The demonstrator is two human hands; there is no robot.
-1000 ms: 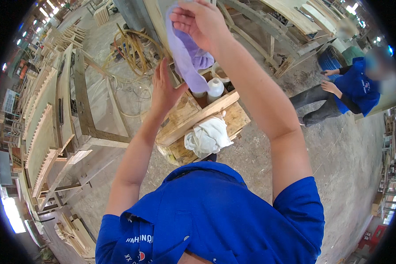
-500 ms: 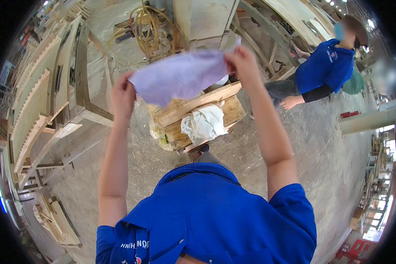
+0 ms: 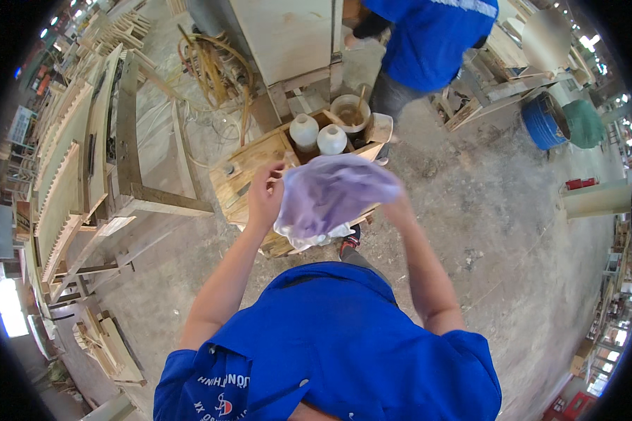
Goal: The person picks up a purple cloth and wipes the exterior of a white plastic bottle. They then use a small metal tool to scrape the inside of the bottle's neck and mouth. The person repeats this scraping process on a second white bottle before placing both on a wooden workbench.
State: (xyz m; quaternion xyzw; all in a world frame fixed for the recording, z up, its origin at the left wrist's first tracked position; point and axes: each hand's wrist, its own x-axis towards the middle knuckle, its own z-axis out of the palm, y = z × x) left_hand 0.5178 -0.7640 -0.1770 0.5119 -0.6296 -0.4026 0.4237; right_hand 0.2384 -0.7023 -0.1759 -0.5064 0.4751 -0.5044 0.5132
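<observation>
Purple cloth [image 3: 330,196] held by both hands above wooden crate [image 3: 249,172].

The hands have lowered the purple cloth [image 3: 333,196] from overhead to chest height above the wooden crate [image 3: 253,168], and the co-worker [image 3: 428,35] has stepped closer behind it

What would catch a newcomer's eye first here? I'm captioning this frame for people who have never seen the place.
The pale purple cloth at centre, spread between the left hand and right hand. Just beyond it, a wooden crate carries two white bottles and a bowl. A co-worker in blue stands at the top.
</observation>
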